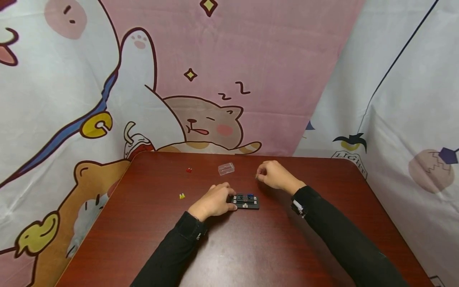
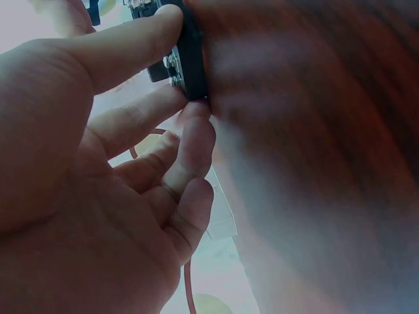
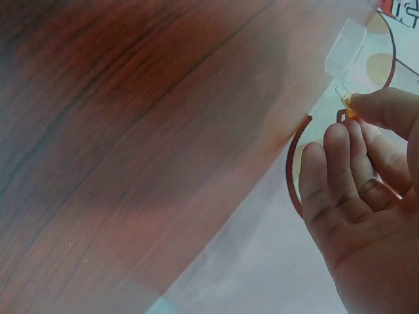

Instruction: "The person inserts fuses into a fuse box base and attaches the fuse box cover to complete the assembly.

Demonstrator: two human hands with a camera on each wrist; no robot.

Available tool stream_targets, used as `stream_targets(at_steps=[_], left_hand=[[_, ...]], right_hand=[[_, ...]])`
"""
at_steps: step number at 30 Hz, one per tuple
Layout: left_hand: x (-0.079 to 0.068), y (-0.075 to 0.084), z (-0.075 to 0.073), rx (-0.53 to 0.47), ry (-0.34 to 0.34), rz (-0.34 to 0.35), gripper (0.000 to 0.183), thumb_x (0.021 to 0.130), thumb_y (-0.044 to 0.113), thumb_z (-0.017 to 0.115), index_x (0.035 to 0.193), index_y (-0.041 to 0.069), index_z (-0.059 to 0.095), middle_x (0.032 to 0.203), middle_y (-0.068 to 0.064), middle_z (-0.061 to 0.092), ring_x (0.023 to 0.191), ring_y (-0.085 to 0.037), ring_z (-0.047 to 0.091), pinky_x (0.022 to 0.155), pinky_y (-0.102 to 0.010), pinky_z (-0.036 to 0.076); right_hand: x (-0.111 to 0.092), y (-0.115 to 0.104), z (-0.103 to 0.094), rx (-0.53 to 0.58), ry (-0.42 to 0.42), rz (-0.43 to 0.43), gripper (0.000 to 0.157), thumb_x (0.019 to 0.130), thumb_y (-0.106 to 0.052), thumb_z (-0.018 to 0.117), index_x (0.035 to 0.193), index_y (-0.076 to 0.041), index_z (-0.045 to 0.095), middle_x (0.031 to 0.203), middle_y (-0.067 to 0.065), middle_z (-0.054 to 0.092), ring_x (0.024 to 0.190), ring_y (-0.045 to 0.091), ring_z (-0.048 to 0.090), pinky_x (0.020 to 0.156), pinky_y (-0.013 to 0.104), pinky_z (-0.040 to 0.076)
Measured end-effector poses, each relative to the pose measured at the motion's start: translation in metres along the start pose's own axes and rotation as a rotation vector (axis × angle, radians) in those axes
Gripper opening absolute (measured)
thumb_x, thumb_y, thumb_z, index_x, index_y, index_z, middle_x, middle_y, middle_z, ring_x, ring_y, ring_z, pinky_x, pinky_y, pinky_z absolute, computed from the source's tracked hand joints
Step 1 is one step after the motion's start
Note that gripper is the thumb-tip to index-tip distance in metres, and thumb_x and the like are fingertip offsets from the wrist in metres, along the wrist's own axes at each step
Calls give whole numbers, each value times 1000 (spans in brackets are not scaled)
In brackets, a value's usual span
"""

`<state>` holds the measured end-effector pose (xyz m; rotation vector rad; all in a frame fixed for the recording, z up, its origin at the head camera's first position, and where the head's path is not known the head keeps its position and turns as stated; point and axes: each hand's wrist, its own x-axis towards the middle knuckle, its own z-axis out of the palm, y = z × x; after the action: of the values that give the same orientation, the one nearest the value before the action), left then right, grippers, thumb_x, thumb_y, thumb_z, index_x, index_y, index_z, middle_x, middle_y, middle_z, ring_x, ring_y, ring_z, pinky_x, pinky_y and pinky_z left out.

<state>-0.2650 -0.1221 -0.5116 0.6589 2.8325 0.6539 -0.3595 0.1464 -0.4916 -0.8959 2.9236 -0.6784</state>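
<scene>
My left hand (image 1: 214, 200) holds the left end of a black block (image 1: 245, 205) with metal screw terminals, thumb on one side and fingers on the other. The block lies on the table with a small blue piece (image 1: 250, 195) on its top. In the left wrist view, the thumb presses the dark block (image 2: 192, 59) near its screws. To the right and farther back, my right hand (image 1: 275, 174) is raised over the table. Its thumb and forefinger pinch a small orange translucent piece (image 3: 350, 108) with thin prongs, clearest in the right wrist view.
A clear plastic box (image 1: 226, 169) sits behind the block. Left of it lie small red pieces (image 1: 189, 170) and, nearer me, small yellow pieces (image 1: 181, 196). The brown table (image 1: 305, 255) ends at a patterned cloth (image 1: 287, 59) behind.
</scene>
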Motion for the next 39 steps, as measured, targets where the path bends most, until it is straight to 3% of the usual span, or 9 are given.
stream_targets(at_steps=[9, 16, 25, 32, 39], left_hand=[[0, 0, 1, 11, -4, -4, 47, 89, 39, 82, 130, 16, 75, 117, 0, 64, 103, -22, 55, 95, -41, 42], [1, 1, 1, 10, -1, 4, 47, 89, 39, 83, 129, 15, 76, 116, 0, 64, 101, -22, 55, 94, -41, 42], [1, 1, 0, -3, -1, 9, 46, 89, 37, 83, 128, 13, 76, 116, -2, 64, 102, -23, 56, 95, -42, 42], [1, 0, -1, -13, -2, -1, 46, 89, 37, 83, 128, 13, 76, 115, -2, 64, 100, -24, 54, 92, -42, 43], [2, 1, -2, -3, 4, 13, 45, 88, 36, 83, 126, 13, 77, 113, -2, 64, 99, -23, 55, 92, -42, 42]], right_hand=[[-15, -16, -7, 14, 15, -36, 6, 95, -22, 74, 89, -22, 76, 93, -5, 69, 78, 15, 59, 71, 37, 53], [-30, -34, -11, 19, 19, -104, 9, 95, -20, 74, 92, -15, 80, 87, -8, 64, 74, 11, 59, 66, 34, 53], [-43, -54, -18, -1, 14, -139, 7, 94, -19, 75, 90, -15, 79, 84, -9, 60, 72, 11, 56, 64, 34, 50], [-48, -57, -10, -42, 5, -147, 5, 94, -22, 76, 89, -22, 77, 88, -12, 61, 75, 10, 57, 67, 32, 52], [-51, -59, 3, -63, -20, -170, 5, 95, -24, 75, 92, -20, 77, 90, -10, 62, 74, 10, 56, 66, 31, 51]])
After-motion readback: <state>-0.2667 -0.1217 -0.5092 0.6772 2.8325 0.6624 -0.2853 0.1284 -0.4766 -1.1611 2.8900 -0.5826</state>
